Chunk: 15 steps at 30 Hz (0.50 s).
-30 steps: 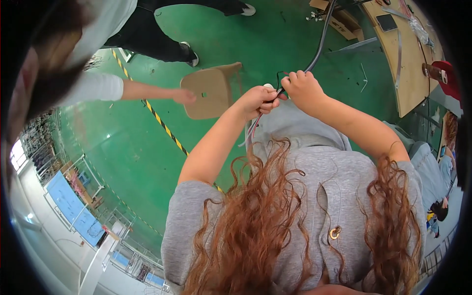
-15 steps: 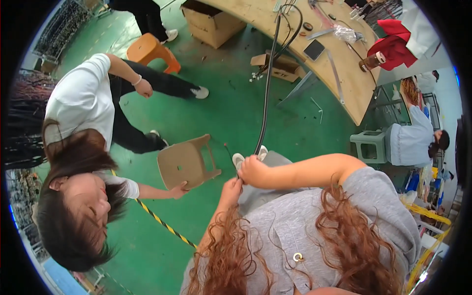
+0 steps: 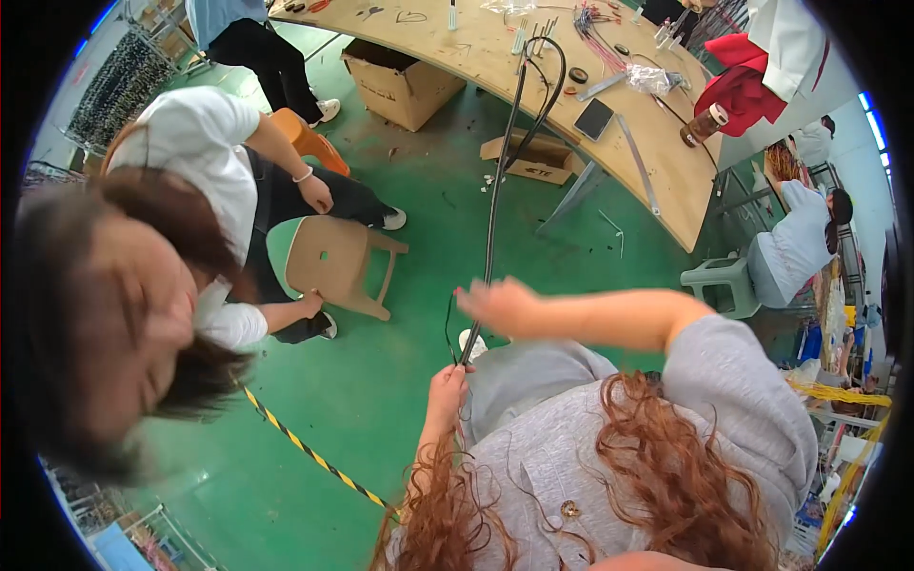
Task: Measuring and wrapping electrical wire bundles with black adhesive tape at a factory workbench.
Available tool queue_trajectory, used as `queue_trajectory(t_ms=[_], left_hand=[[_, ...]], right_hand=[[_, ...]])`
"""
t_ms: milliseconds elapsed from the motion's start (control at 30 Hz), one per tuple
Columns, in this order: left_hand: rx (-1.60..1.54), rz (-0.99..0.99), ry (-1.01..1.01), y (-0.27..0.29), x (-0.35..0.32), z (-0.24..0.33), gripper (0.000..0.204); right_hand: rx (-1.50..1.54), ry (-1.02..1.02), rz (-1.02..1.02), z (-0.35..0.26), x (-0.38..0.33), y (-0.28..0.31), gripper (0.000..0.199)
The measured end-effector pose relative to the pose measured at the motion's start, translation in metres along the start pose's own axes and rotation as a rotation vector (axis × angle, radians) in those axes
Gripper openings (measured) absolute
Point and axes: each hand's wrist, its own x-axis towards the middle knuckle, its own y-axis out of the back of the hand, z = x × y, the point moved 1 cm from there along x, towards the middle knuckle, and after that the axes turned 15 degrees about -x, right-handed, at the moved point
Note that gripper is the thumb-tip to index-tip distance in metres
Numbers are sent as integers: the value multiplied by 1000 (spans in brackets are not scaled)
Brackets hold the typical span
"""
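A long black cable bundle [image 3: 494,209] runs taut from upright pegs [image 3: 544,40] on the table down to my lap. My left hand [image 3: 446,388] is closed around its lower end. Higher up, my right hand [image 3: 505,309] is beside the bundle, its fingers smeared by motion, so I cannot tell if it grips anything. A thin dark wire [image 3: 448,328] with a reddish tip hangs between the two hands, left of the bundle.
The wooden table [image 3: 657,171] holds a phone [image 3: 594,119], a tape roll [image 3: 578,74] and a brown cup [image 3: 704,125]. Cardboard boxes [image 3: 405,93] sit below. At left, a co-worker [image 3: 181,143] holds a beige stool [image 3: 328,257]; black-yellow floor tape [image 3: 314,455] runs nearby.
My right hand has come away from my left and moved up along the cable. The co-worker has leaned closer, and the beige stool has shifted left and up in the picture.
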Motion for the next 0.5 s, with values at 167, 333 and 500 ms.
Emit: queue_trajectory(t_ms=[167, 333, 500], left_hand=[[-3, -12, 4, 13, -6, 5, 21], [-21, 115, -9, 42, 10, 2, 22], [-86, 31, 44, 43, 7, 22, 23]], right_hand=[[55, -950, 464, 271, 19, -12, 46], [945, -793, 307, 246, 39, 16, 24], [1888, -239, -556, -10, 6, -35, 21]])
